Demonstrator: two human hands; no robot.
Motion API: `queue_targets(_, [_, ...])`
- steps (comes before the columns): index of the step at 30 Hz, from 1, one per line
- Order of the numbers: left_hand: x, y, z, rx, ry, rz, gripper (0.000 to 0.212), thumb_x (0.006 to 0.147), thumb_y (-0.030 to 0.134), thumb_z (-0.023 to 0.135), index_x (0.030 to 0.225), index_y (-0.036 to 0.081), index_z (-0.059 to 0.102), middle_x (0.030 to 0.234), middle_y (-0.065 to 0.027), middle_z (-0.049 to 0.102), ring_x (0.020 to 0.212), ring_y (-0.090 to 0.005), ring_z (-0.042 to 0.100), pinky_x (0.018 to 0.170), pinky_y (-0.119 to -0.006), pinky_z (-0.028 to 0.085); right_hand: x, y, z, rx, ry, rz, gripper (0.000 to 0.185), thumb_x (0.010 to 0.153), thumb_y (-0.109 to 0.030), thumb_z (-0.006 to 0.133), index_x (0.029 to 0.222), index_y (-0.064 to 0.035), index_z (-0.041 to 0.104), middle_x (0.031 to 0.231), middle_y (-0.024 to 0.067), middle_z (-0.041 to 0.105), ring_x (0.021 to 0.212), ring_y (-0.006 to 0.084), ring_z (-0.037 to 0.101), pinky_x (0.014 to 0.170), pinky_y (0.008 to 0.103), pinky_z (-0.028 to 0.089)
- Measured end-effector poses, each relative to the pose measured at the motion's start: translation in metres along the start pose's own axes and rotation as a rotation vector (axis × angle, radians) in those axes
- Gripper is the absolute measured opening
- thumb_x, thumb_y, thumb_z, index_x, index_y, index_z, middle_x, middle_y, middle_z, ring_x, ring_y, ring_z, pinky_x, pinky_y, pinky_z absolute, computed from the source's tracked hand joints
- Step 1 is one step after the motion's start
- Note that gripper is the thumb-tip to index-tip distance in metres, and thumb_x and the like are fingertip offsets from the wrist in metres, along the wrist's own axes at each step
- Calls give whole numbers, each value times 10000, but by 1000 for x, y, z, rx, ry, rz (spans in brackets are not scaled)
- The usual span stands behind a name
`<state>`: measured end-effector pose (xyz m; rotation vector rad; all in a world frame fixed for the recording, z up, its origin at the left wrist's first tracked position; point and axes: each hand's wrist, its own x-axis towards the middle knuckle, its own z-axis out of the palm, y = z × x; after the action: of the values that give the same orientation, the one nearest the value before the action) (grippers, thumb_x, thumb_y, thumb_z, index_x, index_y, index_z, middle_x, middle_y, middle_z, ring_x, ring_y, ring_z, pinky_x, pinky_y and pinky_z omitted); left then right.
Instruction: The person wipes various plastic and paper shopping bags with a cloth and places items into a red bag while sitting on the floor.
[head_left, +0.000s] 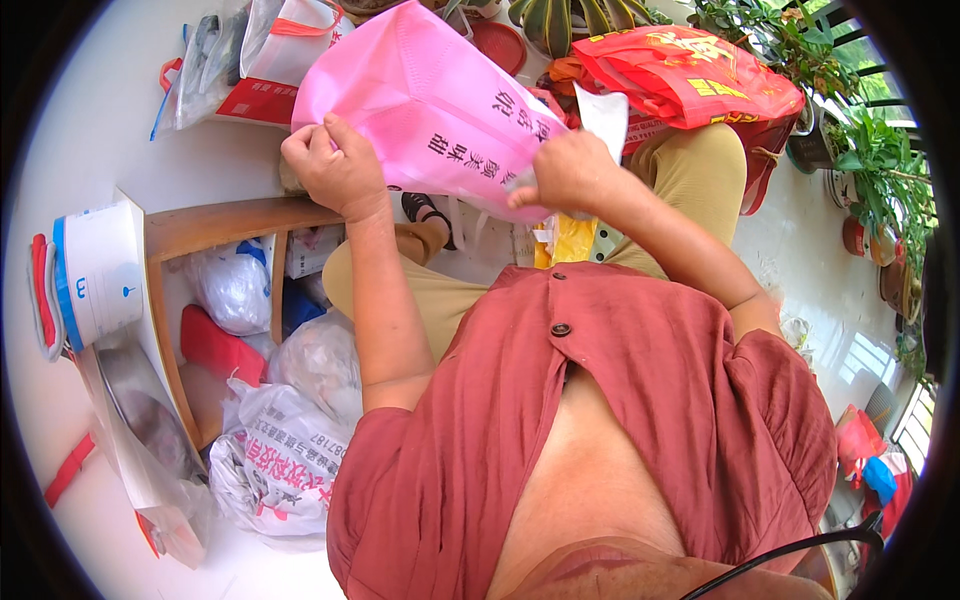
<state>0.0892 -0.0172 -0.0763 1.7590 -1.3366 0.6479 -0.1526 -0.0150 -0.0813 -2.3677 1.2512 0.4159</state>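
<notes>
A pink non-woven bag (420, 105) with black printed characters is stretched between my two hands over my lap. My left hand (341, 169) grips its near left edge, the fingers curled into the fabric. At the bag's right end, my right hand (574, 172) is closed on the material, slightly blurred, with a pale bit of bag by the thumb. Beyond that hand stands a white flap (602, 116). Below the bag, between my knees, a yellow plastic bag (566, 241) is partly hidden.
To the left stands a wooden cabinet (240, 217) with stuffed plastic bags inside. A white plastic bag (274, 465) bulges beside it. Red shopping bags (690, 79) lie beyond my right knee. Potted plants (892, 154) line the right side, and a white-and-red bag (277, 67) stands at upper left.
</notes>
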Motion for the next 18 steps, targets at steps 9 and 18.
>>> queue_targets(9, [2, -31, -10, -26, 106, -119, 277, 856, 117, 536, 663, -77, 578, 814, -142, 515, 743, -287, 527, 686, -390, 444, 26, 82, 116, 1275, 225, 82, 508, 839, -403, 636, 1154, -8, 586, 1087, 83, 643, 987, 180, 595, 829, 323, 464])
queue_targets(18, [33, -34, -33, -137, -49, -350, 363, 899, 215, 487, 733, -82, 613, 914, -150, 555, 828, -263, 556, 763, -350, 457, 51, 99, 72, 1948, 249, 119, 280, 860, -192, 643, 1054, 5, 601, 936, 95, 666, 809, 175, 654, 745, 304, 531])
